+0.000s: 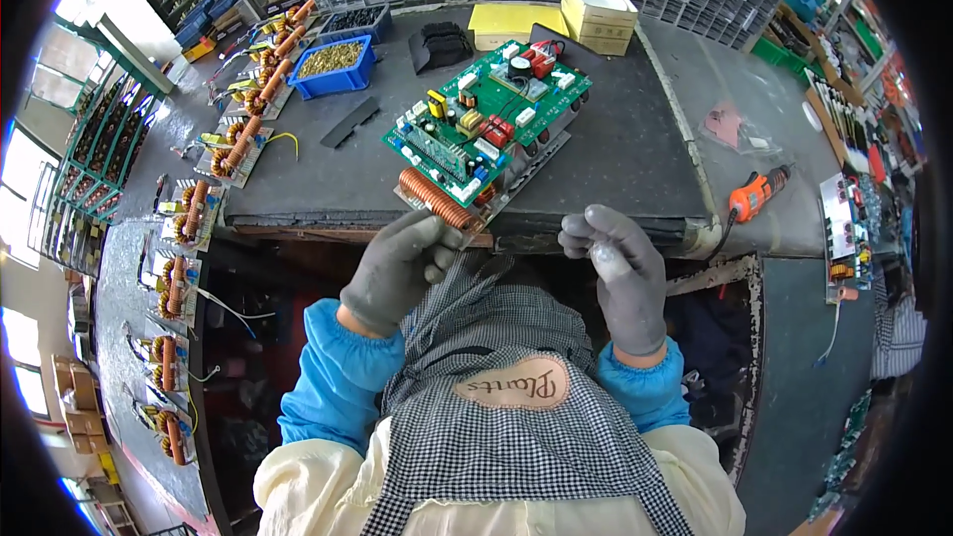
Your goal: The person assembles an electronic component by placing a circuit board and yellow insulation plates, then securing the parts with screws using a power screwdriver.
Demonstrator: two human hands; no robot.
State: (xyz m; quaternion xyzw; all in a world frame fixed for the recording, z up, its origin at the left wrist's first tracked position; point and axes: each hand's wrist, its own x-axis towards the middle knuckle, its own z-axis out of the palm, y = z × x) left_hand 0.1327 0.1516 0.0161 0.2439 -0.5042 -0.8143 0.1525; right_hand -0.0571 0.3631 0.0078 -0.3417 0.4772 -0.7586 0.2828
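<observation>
A green circuit board [486, 119] full of small parts sits on top of a heavier assembly at the bench's front edge. Below its near corner a copper coil [435, 199] sticks out. My left hand [402, 273], in a grey glove, is closed with its fingertips right by the coil's near end; what they pinch is hidden. Apart from the board, to its right, my right hand [627, 283] hovers in front of the bench edge. Its gloved fingers are bent together, with a pale patch on the thumb; anything between them is too small to make out.
Behind the board stand a blue bin [335, 67] of small brass-coloured parts, a yellow box [511, 25] and a white container [600, 15]. A black strip [349, 123] lies left. Several coil assemblies [238, 149] line the left bench. An orange power tool [759, 194] lies right.
</observation>
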